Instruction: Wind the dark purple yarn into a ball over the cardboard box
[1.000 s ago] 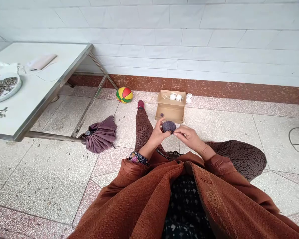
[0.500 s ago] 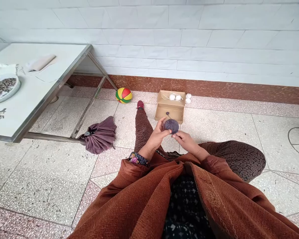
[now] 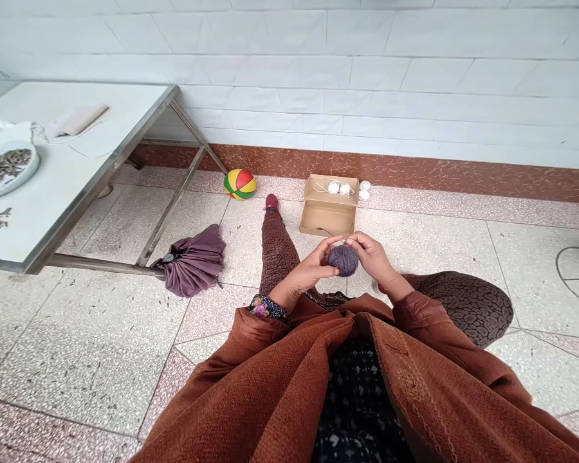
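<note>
My left hand [image 3: 313, 269] is closed around a purple-grey ball of yarn [image 3: 343, 260], thumb below and fingers over its left side. At the ball's upper right, the fingers of my right hand [image 3: 370, 254] are pinched together, apparently on its yarn; the strand itself is too fine to make out there. Just beyond my hands lies an open cardboard box [image 3: 329, 218], with a short bit of dark yarn [image 3: 324, 230] showing at its near edge. Two white balls of yarn [image 3: 339, 187] rest in the box's raised lid part.
More white balls [image 3: 365, 190] sit beside the box by the wall. A striped ball [image 3: 240, 184] and a folded purple umbrella [image 3: 195, 260] are on the floor to the left. A metal-edged table [image 3: 77, 173] bears a dish [image 3: 31, 173] of dark pieces. My leg [image 3: 277, 247] stretches forward.
My right hand has moved from below the yarn ball up to its top right. The ball has come slightly nearer and right. The small dark ball in the box no longer shows.
</note>
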`<action>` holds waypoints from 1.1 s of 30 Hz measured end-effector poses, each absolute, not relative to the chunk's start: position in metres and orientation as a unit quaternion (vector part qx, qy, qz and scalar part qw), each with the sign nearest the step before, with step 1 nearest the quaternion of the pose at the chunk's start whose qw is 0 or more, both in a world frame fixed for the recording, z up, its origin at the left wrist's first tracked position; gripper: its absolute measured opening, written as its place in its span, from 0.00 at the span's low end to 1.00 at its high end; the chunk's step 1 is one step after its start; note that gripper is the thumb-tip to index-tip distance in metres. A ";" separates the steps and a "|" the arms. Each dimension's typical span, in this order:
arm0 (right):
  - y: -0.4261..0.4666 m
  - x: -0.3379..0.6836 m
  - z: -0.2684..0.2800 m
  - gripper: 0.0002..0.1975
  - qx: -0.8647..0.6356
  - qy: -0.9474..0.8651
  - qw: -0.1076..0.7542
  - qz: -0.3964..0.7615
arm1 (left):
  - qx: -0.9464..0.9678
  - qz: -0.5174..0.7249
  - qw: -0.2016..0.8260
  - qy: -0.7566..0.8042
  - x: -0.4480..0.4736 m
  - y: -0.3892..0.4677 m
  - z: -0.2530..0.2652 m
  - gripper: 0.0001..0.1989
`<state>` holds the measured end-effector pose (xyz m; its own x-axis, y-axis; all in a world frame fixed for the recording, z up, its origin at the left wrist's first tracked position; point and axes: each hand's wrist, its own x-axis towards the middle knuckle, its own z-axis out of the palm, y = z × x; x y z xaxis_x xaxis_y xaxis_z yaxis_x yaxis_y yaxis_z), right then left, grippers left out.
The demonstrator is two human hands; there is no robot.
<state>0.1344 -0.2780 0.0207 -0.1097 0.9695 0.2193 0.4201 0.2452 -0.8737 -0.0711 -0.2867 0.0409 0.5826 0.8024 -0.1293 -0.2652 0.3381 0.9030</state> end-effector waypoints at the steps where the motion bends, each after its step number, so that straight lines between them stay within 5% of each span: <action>1: -0.282 0.133 0.012 0.17 -0.534 -0.657 0.413 0.335 | 0.440 0.362 0.771 0.284 -0.070 -0.287 0.042 0.41; 10: -0.307 0.119 0.021 0.18 -0.396 -0.776 0.306 0.383 | 0.460 0.438 0.611 0.473 -0.072 -0.275 0.028 0.32; 16: -0.279 0.129 0.044 0.15 -0.450 -0.727 0.392 0.339 | 0.491 0.344 0.688 0.410 -0.071 -0.281 0.029 0.37; 24: -0.288 0.130 -0.010 0.16 -0.539 -0.633 0.409 0.376 | 0.361 0.376 0.806 0.280 -0.067 -0.288 0.043 0.36; 33: -0.309 0.121 0.017 0.17 -0.401 -0.748 0.303 0.434 | 0.367 0.463 0.656 0.469 -0.067 -0.279 0.024 0.33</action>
